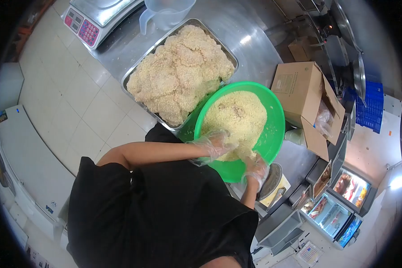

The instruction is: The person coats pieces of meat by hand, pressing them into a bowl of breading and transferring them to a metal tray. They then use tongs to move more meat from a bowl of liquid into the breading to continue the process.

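A green basin (278, 118) holds a heap of pale yellow breadcrumbs (241, 109). My left hand (215, 144), in a clear plastic glove, lies over the near side of the heap with its fingers stretched out. Across from it, my right hand (256, 167), also gloved, reaches over the basin's near rim. Its fingertips are among crumb-covered material, and I cannot make out whether they grip anything. Beside the basin, a metal tray (128, 77) is piled high with crumb-coated pieces (178, 71).
A scale (98, 22) and a clear plastic jug (167, 11) stand beyond the tray on the steel table (254, 49). An open cardboard box (297, 89) sits right of the basin. A round dark-topped container (271, 181) is close to my right hand.
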### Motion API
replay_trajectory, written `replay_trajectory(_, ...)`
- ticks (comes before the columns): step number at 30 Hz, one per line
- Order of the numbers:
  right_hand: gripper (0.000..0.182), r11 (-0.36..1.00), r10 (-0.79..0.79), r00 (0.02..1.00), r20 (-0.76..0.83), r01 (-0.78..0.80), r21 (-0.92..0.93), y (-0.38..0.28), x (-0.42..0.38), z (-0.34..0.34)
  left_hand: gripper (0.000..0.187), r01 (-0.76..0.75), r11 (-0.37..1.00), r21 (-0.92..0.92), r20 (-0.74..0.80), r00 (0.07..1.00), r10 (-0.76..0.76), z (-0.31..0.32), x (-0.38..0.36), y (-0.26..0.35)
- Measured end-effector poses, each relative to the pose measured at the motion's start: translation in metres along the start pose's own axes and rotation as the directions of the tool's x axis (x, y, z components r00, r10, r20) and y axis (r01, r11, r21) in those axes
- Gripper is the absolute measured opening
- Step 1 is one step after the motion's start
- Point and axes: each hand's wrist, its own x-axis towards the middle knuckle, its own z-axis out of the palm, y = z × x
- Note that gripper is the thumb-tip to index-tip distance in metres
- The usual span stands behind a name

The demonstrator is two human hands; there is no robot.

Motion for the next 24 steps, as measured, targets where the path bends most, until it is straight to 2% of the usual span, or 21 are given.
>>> replay_trajectory(2,0.055,0.99,0.138,0.989,-0.051,-0.138,0.015,-0.033,-0.014,-0.037,0.067,0.007,1.0,-0.025,0.017,1.0,-0.007,-0.003,0.0,0.002)
replay_trajectory(3,0.054,0.972,0.236,0.972,0.001,-0.236,0.013,-0.042,-0.009,-0.04,0.068,0.007,0.999,-0.042,0.029,1.0,-0.006,-0.008,0.001,0.005)
replay_trajectory(4,0.054,0.971,0.237,0.971,-0.002,-0.237,0.01,-0.043,-0.005,-0.035,0.068,0.004,0.999,-0.046,0.03,1.0,-0.003,-0.014,0.002,0.007)
replay_trajectory(6,0.048,0.996,-0.025,0.993,-0.112,0.015,-0.092,-0.039,-0.001,-0.018,0.068,-0.067,0.995,-0.074,0.037,0.997,0.069,-0.028,-0.001,0.011)
replay_trajectory(7,0.048,0.996,-0.029,0.993,-0.113,0.019,-0.093,-0.048,0.002,-0.022,0.068,-0.067,0.995,-0.074,0.033,0.997,0.069,-0.041,-0.001,0.016)
replay_trajectory(9,0.045,0.998,-0.051,0.969,-0.241,0.056,0.016,-0.066,0.0,-0.038,0.065,-0.145,0.974,-0.174,0.045,0.987,0.155,-0.065,-0.009,0.026)
replay_trajectory(10,0.045,0.999,-0.043,0.97,-0.241,0.05,0.022,-0.079,0.0,-0.052,0.065,-0.144,0.975,-0.168,0.053,0.987,0.155,-0.085,-0.012,0.033)
replay_trajectory(12,0.044,0.981,-0.005,0.996,-0.088,0.022,0.191,-0.106,0.0,-0.08,0.06,-0.047,0.988,-0.146,0.151,0.986,0.069,-0.123,-0.02,0.044)
replay_trajectory(13,0.047,0.961,-0.076,0.986,-0.149,0.113,0.252,-0.112,0.001,-0.082,0.06,-0.045,0.99,-0.136,0.172,0.983,0.068,-0.133,-0.023,0.044)
replay_trajectory(14,0.048,0.929,-0.127,0.984,-0.124,0.161,0.332,-0.123,0.006,-0.086,0.057,-0.082,0.958,-0.274,0.045,0.994,0.098,-0.141,-0.028,0.042)
replay_trajectory(15,0.049,0.888,-0.182,0.978,-0.106,0.209,0.41,-0.139,0.014,-0.092,0.053,-0.134,0.906,-0.402,-0.089,0.99,0.107,-0.149,-0.029,0.038)
replay_trajectory(17,0.051,0.784,-0.197,0.979,0.049,0.128,0.607,-0.183,0.033,-0.104,0.047,-0.184,0.746,-0.64,-0.176,0.98,0.09,-0.168,-0.019,0.026)
replay_trajectory(19,0.058,0.562,-0.216,0.969,0.118,0.025,0.827,-0.219,0.049,-0.105,0.049,0.014,0.38,-0.925,0.0,0.999,-0.036,-0.197,-0.014,0.026)
replay_trajectory(20,0.062,0.455,-0.226,0.964,0.142,-0.024,0.89,-0.229,0.061,-0.089,0.049,0.024,0.391,-0.92,0.012,0.999,-0.034,-0.206,-0.01,0.017)
replay_trajectory(21,0.066,0.341,-0.24,0.957,0.163,-0.074,0.937,-0.237,0.071,-0.074,0.052,-0.001,0.342,-0.94,-0.015,0.999,-0.037,-0.213,-0.005,0.007)
replay_trajectory(22,0.066,0.331,-0.234,0.96,0.156,-0.072,0.941,-0.251,0.075,-0.071,0.056,-0.035,0.292,-0.956,-0.048,0.998,-0.039,-0.223,0.0,0.003)
replay_trajectory(23,0.066,0.381,-0.121,0.97,0.209,-0.149,0.912,-0.265,0.076,-0.07,0.056,-0.028,0.303,-0.952,-0.041,0.999,-0.037,-0.233,0.006,0.001)
replay_trajectory(24,0.067,0.419,-0.001,0.965,0.262,-0.237,0.876,-0.277,0.078,-0.066,0.056,0.009,0.747,-0.665,-0.156,0.976,-0.15,-0.244,0.009,0.004)
